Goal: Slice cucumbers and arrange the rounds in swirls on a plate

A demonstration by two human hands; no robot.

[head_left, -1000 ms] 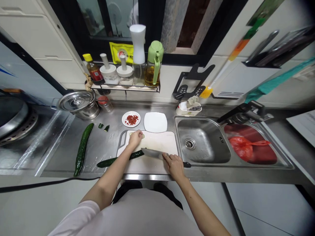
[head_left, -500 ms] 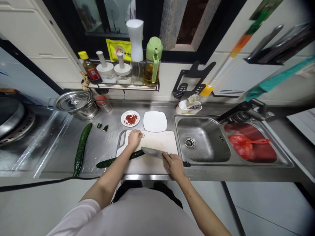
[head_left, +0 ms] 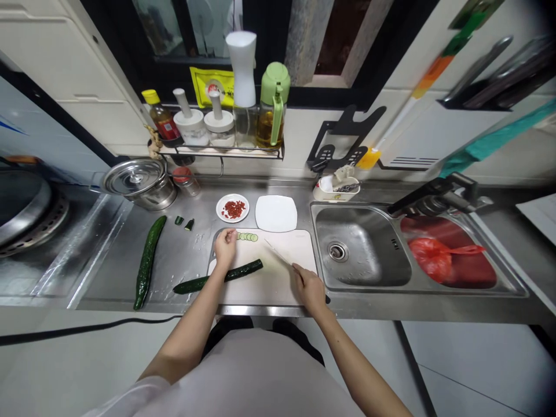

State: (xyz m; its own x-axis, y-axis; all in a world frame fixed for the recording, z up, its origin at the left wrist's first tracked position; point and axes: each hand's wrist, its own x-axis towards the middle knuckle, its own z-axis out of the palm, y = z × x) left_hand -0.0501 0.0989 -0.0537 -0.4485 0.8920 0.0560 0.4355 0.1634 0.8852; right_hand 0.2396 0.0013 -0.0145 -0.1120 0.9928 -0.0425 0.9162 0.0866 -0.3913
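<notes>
My left hand (head_left: 225, 249) is closed, fingers bunched at the left end of a row of cucumber slices (head_left: 247, 237) near the far edge of the white cutting board (head_left: 269, 292). Whatever its fingertips pinch is hidden. Under my left forearm lies a cut cucumber (head_left: 245, 270), its uncut tail reaching past the board onto the counter. My right hand (head_left: 310, 288) grips the handle of a kitchen knife (head_left: 279, 252). The blade shows thin, nearly edge-on, pointing to the far left over the board, apart from cucumber and slices.
Behind the board stand a white plate (head_left: 276, 213) and a small dish (head_left: 220, 215) of red berries. To the left lie a whole cucumber (head_left: 149, 260) and cucumber ends (head_left: 189, 225), with a lidded pot (head_left: 154, 194) behind. On the right is a sink (head_left: 365, 249); a red bag (head_left: 431, 259) sits in its second basin.
My left hand has moved left along the board, uncovering a row of slices. The knife has come away from the cucumber's cut end and turned so its blade looks thin.
</notes>
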